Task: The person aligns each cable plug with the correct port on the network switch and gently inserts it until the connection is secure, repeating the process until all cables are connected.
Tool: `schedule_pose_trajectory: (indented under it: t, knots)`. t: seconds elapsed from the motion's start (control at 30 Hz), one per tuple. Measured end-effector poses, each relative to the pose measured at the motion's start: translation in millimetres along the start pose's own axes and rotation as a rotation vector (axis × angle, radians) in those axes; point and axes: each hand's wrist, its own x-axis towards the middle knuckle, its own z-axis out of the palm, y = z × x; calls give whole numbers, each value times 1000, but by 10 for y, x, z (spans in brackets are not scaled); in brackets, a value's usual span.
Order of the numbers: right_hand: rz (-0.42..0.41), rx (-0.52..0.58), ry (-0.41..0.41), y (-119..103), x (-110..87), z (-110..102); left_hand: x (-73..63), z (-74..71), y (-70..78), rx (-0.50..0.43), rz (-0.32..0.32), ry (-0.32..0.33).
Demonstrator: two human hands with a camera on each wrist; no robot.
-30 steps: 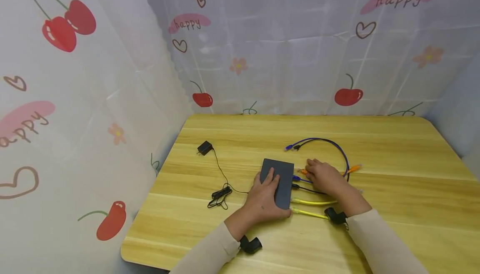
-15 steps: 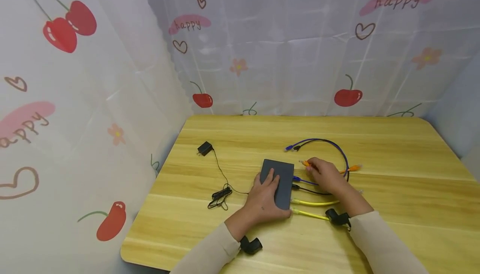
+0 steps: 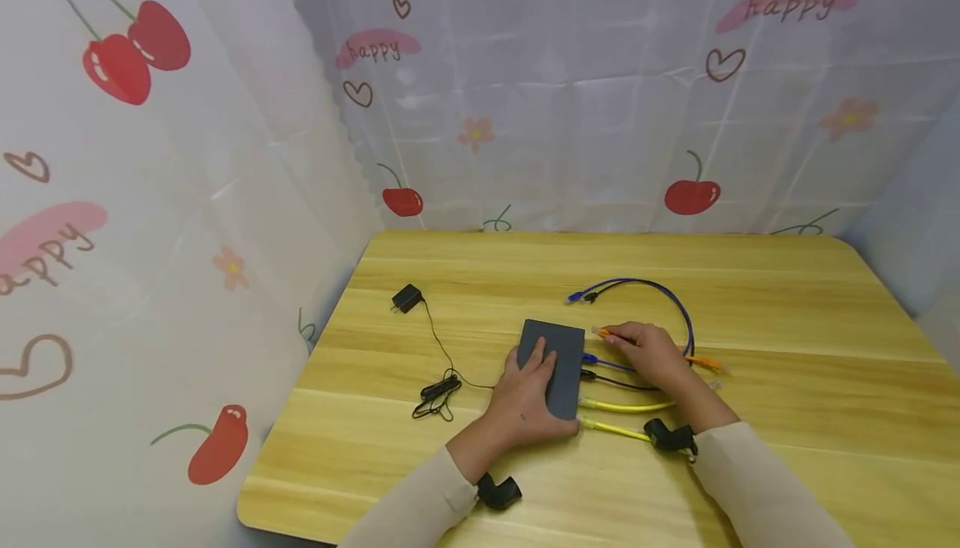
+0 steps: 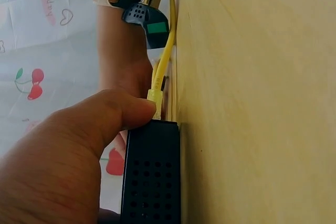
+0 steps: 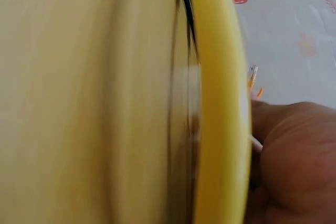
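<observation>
A dark grey network switch (image 3: 557, 336) lies flat on the wooden table. My left hand (image 3: 525, 402) holds it, fingers spread over its top. In the left wrist view its thumb (image 4: 126, 109) bends over the vented box's (image 4: 152, 177) end, beside a clear yellow-cable plug. Between the right hand's (image 3: 652, 356) thumb and fingers is an orange network cable (image 3: 602, 332); its plug points at the switch's right side, a small gap apart. Blue (image 3: 592, 359), black (image 3: 590, 374) and two yellow cables (image 3: 626, 406) reach that side. The right wrist view has a yellow cable (image 5: 223, 103) close up.
A black power adapter (image 3: 407, 299) lies at the left, its cord bundled (image 3: 438, 389) and running to the switch. The blue and black cables' free ends (image 3: 581, 297) lie behind the right hand. A patterned curtain (image 3: 585, 114) hangs beyond the table's back edge.
The right hand lifted the orange plug slightly and turned, so more of the plug shows; it then shifted a little left. The cable's far end swung down slightly. My left hand stays on the switch.
</observation>
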Motion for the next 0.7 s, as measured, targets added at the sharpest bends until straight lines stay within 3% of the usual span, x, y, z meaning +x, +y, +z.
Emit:
schedule_pose_trajectory:
  t: [0.3, 0.47, 0.7]
  knots:
    - [-178, -193, -9, -38, 27, 39, -8, -16, -8, 1, -3, -1]
    - [-152, -231, -67, -85, 26, 47, -15, -28, -7, -12, -12, -5]
    - [-123, -201, -57, -120, 20, 70, -16, -8, -28, -32, -4, 6]
